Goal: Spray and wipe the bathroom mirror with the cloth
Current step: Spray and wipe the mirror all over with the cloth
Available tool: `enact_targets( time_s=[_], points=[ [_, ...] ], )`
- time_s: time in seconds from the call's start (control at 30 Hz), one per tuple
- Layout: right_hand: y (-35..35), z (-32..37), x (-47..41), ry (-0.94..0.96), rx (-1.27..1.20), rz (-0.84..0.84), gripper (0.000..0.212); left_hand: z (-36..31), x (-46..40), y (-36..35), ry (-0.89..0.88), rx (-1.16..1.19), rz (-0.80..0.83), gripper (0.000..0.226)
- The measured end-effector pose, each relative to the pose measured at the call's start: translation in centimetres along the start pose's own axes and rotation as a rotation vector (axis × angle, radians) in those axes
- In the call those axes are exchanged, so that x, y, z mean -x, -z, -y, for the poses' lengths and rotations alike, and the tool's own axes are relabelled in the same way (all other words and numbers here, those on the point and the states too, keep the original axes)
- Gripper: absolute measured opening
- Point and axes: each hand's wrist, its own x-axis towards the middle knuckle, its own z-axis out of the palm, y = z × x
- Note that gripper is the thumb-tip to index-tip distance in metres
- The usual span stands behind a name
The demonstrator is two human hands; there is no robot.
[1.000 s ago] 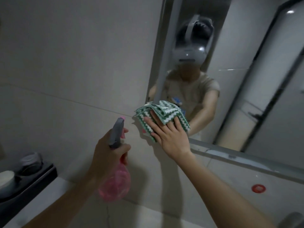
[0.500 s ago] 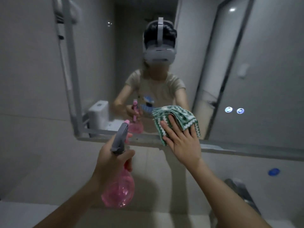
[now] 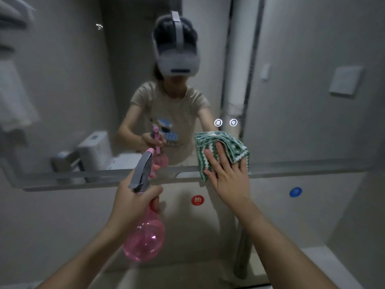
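Now the right hand [image 3: 227,176] presses the cloth [image 3: 220,151] flat-fingered on the mirror [image 3: 83,80]; the left hand [image 3: 133,203] grips the spray bottle [image 3: 145,236] — best wipe in overlapping strokes.

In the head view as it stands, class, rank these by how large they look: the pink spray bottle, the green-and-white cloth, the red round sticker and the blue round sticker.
1. pink spray bottle, though it is nearest the camera
2. green-and-white cloth
3. red round sticker and blue round sticker: they look about alike, so no ranking between them.

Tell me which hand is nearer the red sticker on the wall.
Left. The left hand grips the spray bottle just left of the red sticker; the right hand presses the cloth on the mirror, above it.
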Motion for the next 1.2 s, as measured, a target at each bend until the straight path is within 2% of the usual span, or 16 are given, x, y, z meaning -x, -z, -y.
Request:
enact_targets(
  time_s=[0.33, 0.53, 0.8, 1.03, 1.2],
  points=[
    [0.6, -1.4, 1.5, -0.111, 0.038, -0.022, 0.066, 0.1, 0.6, -1.9, 0.01, -0.06, 0.08, 0.022],
    [1.1, -0.1, 1.1, -0.188, 0.037, 0.054, 0.062, 0.0, 0.4, -0.9, -0.014, -0.052, 0.094, 0.024],
    [2.9, -0.5, -0.9, -0.274, 0.089, 0.074, 0.088, -0.2, 0.6, -0.4, 0.041, 0.051, 0.115, 0.025],
    [2.9, -0.9, -0.8, -0.292, 0.115, 0.121, 0.09, 0.1, 0.7, -0.4, 0.058, 0.109, 0.124, 0.014],
    [2.0, -1.0, -0.5, -0.278, 0.124, 0.142, 0.091, 1.1, 0.3, -0.7, 0.105, 0.109, 0.121, 0.023]
  ],
)
